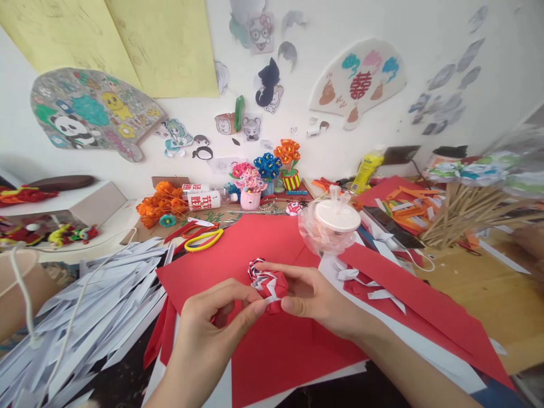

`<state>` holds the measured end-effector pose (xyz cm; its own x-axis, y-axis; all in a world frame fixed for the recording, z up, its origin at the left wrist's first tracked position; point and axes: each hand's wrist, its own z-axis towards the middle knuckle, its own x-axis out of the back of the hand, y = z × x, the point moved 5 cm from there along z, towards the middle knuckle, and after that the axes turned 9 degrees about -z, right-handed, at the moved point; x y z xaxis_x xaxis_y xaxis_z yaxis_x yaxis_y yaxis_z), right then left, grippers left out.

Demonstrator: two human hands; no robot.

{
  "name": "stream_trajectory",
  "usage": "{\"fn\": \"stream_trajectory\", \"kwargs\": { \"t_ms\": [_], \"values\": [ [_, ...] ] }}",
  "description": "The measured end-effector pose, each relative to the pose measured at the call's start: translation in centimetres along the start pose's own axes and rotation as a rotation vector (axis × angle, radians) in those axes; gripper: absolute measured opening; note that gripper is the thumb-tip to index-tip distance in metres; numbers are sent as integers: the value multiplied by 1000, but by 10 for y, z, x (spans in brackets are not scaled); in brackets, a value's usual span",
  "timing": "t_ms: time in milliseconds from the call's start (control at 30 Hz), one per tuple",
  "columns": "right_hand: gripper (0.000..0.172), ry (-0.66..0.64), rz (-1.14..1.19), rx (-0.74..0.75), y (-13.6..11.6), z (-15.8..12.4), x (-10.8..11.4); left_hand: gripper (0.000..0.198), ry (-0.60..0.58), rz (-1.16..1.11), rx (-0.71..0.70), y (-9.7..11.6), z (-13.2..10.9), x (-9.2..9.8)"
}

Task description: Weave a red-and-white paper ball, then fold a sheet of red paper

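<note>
A small red and white folded-paper ball is held up between my hands, over red paper sheets. White zigzag bands run across its red side, and a twisted striped part sticks up at its upper left. My right hand grips the ball from the right, thumb at the front and index finger over the top. With thumb and index finger, my left hand pinches the ball's lower left edge, where a white paper strip shows. The fingertips hide part of the folds.
White paper strips pile up on the left. Yellow-handled scissors lie behind the red sheets, near a lidded plastic cup. Paper flowers and a yellow bottle stand along the wall. Sticks spread at right.
</note>
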<state>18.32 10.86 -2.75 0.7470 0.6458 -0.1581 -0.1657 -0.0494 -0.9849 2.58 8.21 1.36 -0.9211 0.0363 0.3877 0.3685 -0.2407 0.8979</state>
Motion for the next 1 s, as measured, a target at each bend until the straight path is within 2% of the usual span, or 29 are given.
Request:
{"fn": "stream_trajectory", "kwargs": {
  "t_ms": [133,300,533,633,833,1000],
  "values": [
    [52,16,20,-4,4,0,1,17,-10,-14,-33,2,1,2],
    [53,22,28,-11,3,0,0,15,47,90,-136,8,-2,4],
    [54,12,-4,1,-1,0,0,14,-2,204,-213,8,-2,0],
    [54,25,-27,12,-3,0,1,12,19,216,-262,12,-2,3],
    [56,36,-74,4,-1,1,0,3,87,205,-287,13,-3,4],
    [56,38,-148,57,-1,2,-2,4,115,205,-208,5,-4,0]
  ]
}}
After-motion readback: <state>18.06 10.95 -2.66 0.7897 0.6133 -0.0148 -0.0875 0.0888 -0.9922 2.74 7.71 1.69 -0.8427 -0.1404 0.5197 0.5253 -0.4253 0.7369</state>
